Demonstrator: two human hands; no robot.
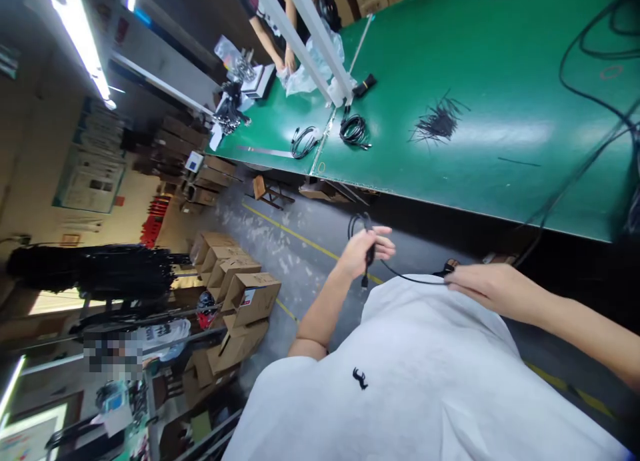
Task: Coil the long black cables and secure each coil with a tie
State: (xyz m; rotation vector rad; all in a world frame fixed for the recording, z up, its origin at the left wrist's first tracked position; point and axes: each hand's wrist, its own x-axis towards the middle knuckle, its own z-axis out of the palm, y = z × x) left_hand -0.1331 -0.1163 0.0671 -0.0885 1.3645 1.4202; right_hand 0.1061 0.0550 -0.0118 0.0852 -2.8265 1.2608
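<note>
My left hand (361, 253) is closed around a small coil of black cable (370, 254), above the floor and in front of the white shirt. A plug end hangs below that hand. From the coil a single strand runs across to my right hand (483, 286), whose fingers are pinched on it. Past the right hand, black cable (575, 181) rises over the table edge onto the green table (475, 181). On the table lie a finished-looking cable coil (354, 131), another coil (303, 143) and a pile of short black ties (437, 123).
White posts (320, 37) stand on the table. Across it, another person's hands (287, 61) handle a clear plastic bag (305, 67). Cardboard boxes (245, 297) and a wooden stool (263, 189) stand on the floor. Black cables (95, 274) hang from a rack.
</note>
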